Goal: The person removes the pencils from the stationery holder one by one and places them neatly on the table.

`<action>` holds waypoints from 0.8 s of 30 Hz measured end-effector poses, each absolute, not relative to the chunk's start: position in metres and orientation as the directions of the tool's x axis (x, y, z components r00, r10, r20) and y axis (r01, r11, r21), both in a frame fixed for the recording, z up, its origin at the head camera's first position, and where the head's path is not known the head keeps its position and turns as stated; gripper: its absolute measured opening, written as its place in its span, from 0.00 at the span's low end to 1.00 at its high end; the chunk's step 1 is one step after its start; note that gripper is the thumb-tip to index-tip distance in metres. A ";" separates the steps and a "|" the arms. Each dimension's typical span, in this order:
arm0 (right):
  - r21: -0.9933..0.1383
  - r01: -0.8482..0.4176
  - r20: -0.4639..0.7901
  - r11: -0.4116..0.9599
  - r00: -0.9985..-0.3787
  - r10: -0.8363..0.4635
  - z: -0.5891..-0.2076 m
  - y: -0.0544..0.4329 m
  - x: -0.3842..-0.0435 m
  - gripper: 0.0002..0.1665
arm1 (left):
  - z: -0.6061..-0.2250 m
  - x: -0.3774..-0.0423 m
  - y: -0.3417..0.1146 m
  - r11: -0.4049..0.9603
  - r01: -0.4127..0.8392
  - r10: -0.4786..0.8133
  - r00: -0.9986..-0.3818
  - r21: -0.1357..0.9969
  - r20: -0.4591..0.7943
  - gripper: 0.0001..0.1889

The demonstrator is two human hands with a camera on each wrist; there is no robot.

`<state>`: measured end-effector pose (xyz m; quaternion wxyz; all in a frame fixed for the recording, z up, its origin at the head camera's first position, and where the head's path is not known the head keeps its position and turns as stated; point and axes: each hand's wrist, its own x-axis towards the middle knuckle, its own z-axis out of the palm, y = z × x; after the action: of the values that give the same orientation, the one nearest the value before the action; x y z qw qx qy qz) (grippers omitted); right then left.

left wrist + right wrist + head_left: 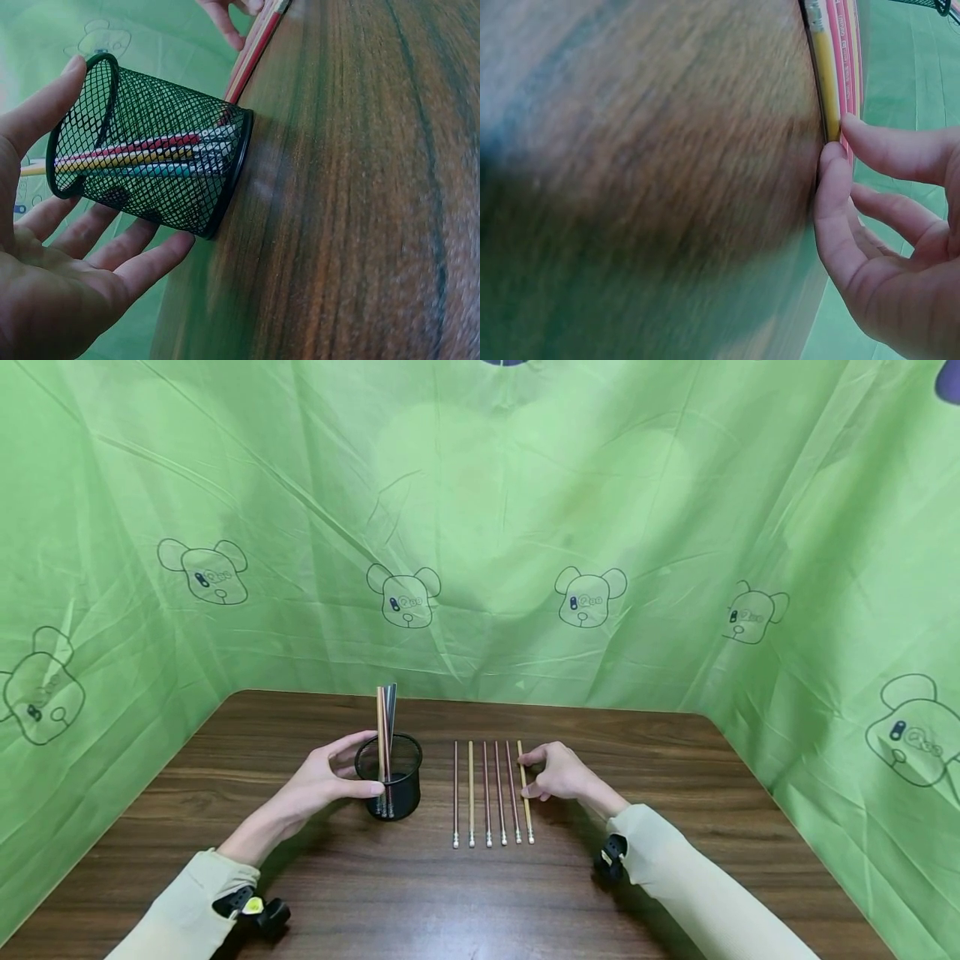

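My left hand (318, 783) holds a black mesh pencil cup (405, 800), its thumb on the near side and its fingers round the back. Several pencils (381, 714) stand in the cup, leaning to its left; in the left wrist view, red, yellow and teal ones show through the mesh. Right of the cup, several red and yellow pencils (487, 802) lie side by side, eraser ends towards me. At the row's right end my right hand (561, 772) pinches a yellow pencil (528, 820) between thumb and fingers, low along the wood in the right wrist view.
The dark wooden table (390, 902) carries the cup and the row. A green curtain (487, 527) with bear drawings surrounds its back and sides. Black cameras are strapped on both wrists, the left one (272, 918) close over the table.
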<state>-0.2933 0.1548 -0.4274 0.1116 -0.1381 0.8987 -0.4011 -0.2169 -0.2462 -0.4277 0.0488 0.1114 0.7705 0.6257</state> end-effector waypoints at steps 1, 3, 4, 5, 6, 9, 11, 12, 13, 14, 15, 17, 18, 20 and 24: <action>-0.753 -0.159 -0.089 0.638 -0.936 -0.339 -0.428 0.155 -0.293 0.32 | -0.428 -0.217 -0.246 0.193 0.110 0.232 -0.971 0.975 0.064 0.47; -0.756 -0.158 -0.087 0.635 -0.937 -0.337 -0.428 0.156 -0.293 0.32 | -0.428 -0.217 -0.246 0.197 0.111 0.231 -0.971 0.974 0.064 0.47; -0.759 -0.156 -0.087 0.632 -0.938 -0.335 -0.428 0.156 -0.293 0.32 | -0.428 -0.217 -0.246 0.197 0.112 0.231 -0.971 0.974 0.065 0.47; -0.761 -0.155 -0.085 0.630 -0.939 -0.334 -0.428 0.156 -0.293 0.32 | -0.428 -0.217 -0.246 0.197 0.112 0.231 -0.971 0.974 0.065 0.47; -0.763 -0.155 -0.084 0.628 -0.938 -0.335 -0.428 0.157 -0.293 0.32 | -0.427 -0.216 -0.246 0.197 0.113 0.231 -0.971 0.974 0.066 0.47; -0.771 -0.158 -0.080 0.617 -0.937 -0.339 -0.427 0.158 -0.292 0.32 | -0.427 -0.216 -0.246 0.193 0.114 0.232 -0.970 0.975 0.068 0.47; -0.776 -0.160 -0.075 0.610 -0.937 -0.342 -0.426 0.158 -0.291 0.32 | -0.427 -0.216 -0.246 0.190 0.114 0.232 -0.970 0.975 0.068 0.47; -0.780 -0.160 -0.074 0.606 -0.937 -0.342 -0.426 0.158 -0.291 0.32 | -0.427 -0.216 -0.246 0.188 0.114 0.232 -0.970 0.976 0.068 0.47; -0.784 -0.160 -0.071 0.600 -0.937 -0.342 -0.425 0.159 -0.290 0.33 | -0.427 -0.217 -0.246 0.186 0.113 0.232 -0.970 0.976 0.068 0.47; -0.789 -0.158 -0.070 0.594 -0.937 -0.343 -0.424 0.159 -0.290 0.33 | -0.427 -0.217 -0.246 0.185 0.112 0.232 -0.970 0.976 0.068 0.47; -0.795 -0.155 -0.070 0.587 -0.937 -0.342 -0.423 0.159 -0.290 0.33 | -0.427 -0.217 -0.246 0.184 0.111 0.232 -0.971 0.977 0.067 0.47; -0.808 -0.149 -0.069 0.571 -0.937 -0.342 -0.422 0.160 -0.290 0.33 | -0.428 -0.216 -0.246 0.185 0.110 0.230 -0.971 0.977 0.065 0.47; -0.816 -0.146 -0.069 0.559 -0.936 -0.344 -0.421 0.160 -0.290 0.33 | -0.428 -0.216 -0.246 0.185 0.110 0.229 -0.971 0.977 0.066 0.47; -0.824 -0.150 -0.061 0.547 -0.936 -0.348 -0.419 0.160 -0.291 0.33 | -0.428 -0.216 -0.246 0.185 0.110 0.229 -0.971 0.977 0.066 0.47; -0.829 -0.156 -0.045 0.537 -0.938 -0.343 -0.413 0.159 -0.292 0.34 | -0.427 -0.217 -0.246 0.184 0.114 0.234 -0.970 0.976 0.069 0.47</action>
<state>-0.2919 0.1591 -0.4130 0.1015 -0.1433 0.8709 -0.4591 -0.2167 -0.2460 -0.4275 0.0480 0.1134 0.7678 0.6288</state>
